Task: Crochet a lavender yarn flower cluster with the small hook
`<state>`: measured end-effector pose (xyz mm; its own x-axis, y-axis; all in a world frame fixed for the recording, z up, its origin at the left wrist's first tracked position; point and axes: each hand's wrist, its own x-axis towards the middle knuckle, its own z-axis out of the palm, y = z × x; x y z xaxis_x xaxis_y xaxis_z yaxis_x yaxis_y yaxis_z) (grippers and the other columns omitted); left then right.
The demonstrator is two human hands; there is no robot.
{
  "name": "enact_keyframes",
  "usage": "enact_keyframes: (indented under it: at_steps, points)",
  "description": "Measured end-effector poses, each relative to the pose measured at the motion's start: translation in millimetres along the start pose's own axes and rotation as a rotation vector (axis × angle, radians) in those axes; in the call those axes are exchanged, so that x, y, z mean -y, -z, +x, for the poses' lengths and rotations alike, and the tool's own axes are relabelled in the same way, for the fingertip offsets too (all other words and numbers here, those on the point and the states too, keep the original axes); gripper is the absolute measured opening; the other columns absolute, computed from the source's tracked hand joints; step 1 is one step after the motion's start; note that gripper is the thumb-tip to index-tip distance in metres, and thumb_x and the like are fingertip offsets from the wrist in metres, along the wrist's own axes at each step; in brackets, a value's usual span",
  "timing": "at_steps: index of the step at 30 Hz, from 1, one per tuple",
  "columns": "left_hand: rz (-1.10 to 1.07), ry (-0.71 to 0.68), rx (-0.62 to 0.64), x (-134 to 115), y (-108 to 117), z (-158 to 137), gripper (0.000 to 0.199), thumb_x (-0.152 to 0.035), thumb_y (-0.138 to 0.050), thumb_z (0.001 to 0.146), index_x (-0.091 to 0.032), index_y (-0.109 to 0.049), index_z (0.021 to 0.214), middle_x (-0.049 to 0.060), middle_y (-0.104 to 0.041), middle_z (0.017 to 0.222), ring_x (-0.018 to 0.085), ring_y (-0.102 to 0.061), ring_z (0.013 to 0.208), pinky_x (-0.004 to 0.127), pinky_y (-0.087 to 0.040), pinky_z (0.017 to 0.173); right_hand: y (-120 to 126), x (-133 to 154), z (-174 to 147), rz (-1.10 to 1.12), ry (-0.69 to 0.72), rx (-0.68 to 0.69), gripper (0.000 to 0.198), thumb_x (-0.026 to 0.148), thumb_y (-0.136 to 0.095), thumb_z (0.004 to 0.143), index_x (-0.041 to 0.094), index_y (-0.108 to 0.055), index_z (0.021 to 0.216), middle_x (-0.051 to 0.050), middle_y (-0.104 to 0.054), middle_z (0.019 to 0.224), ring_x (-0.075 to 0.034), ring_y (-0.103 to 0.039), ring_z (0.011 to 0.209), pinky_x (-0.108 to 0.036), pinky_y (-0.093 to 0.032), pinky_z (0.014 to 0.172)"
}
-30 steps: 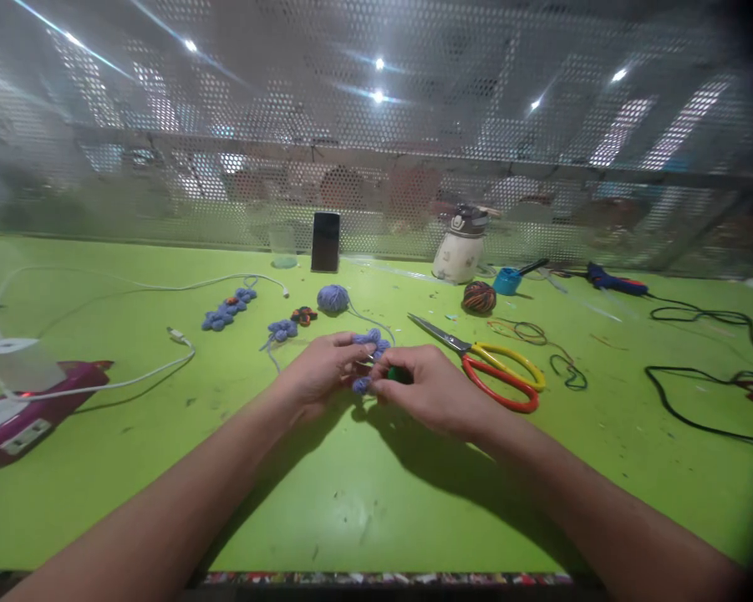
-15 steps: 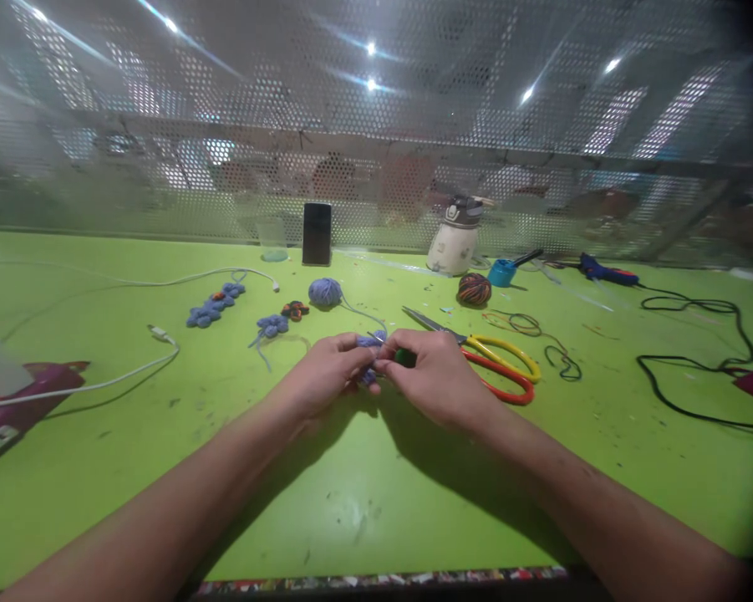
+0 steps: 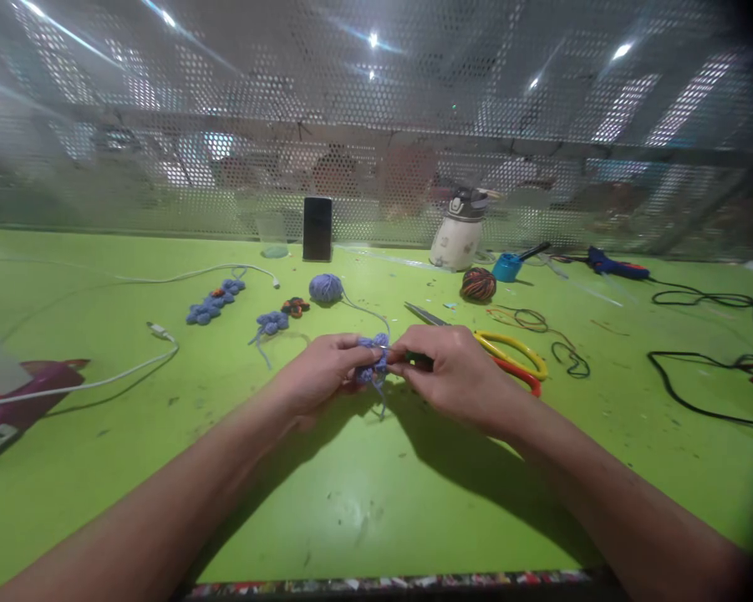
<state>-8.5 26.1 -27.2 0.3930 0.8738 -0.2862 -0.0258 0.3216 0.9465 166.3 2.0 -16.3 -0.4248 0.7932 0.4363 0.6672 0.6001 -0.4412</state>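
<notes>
My left hand (image 3: 327,368) pinches a small piece of blue-purple crochet (image 3: 369,372), with a loose yarn tail hanging below it. Closed round the dark green handle of a crochet hook (image 3: 419,359) is my right hand (image 3: 448,368); the hook's thin metal shaft meets the crochet at the left fingertips. A strand of yarn runs from the piece back to a blue-purple yarn ball (image 3: 325,288). Left of the hands lie a blue crochet flower (image 3: 272,323), an orange-and-black one (image 3: 296,307) and a joined strip of blue flowers (image 3: 216,302).
Scissors (image 3: 511,351) with yellow and red handles lie partly behind my right hand. Farther back stand a phone (image 3: 317,228), a clear cup (image 3: 273,238), a bottle (image 3: 456,238), a multicoloured yarn ball (image 3: 479,285) and a glue gun (image 3: 618,265). A power strip (image 3: 28,401) sits at left.
My right hand has drawn a little to the right with the crochet hook, away from my left fingers. More of the crochet and its hanging tail now shows.
</notes>
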Motion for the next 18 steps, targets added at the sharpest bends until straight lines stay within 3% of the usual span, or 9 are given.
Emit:
enact_keyframes:
  at_steps: [7, 18]
  points:
    - [-0.008, 0.054, 0.052, -1.5, -0.8, -2.8, 0.017, -0.021, -0.076, 0.073, -0.011, -0.07, 0.085, 0.001, -0.063, 0.074, 0.005, -0.047, 0.056, 0.017, -0.033, 0.05, 5.8, 0.5, -0.3, 0.016, 0.062, -0.034, 0.012, 0.005, -0.061, 0.081, 0.013, -0.069, 0.078, -0.005, -0.068, 0.072, -0.013, -0.057, 0.063, -0.024, -0.041, 0.06]
    - [-0.132, 0.032, 0.159, -0.2, 3.0, -3.8, 0.008, -0.019, -0.069, 0.077, -0.012, -0.067, 0.072, -0.001, -0.056, 0.063, 0.005, -0.046, 0.051, 0.018, -0.032, 0.046, 3.8, -7.5, 1.7, 0.002, 0.152, -0.107, 0.013, 0.011, -0.059, 0.086, 0.016, -0.066, 0.076, -0.004, -0.064, 0.071, -0.014, -0.055, 0.063, -0.027, -0.041, 0.06]
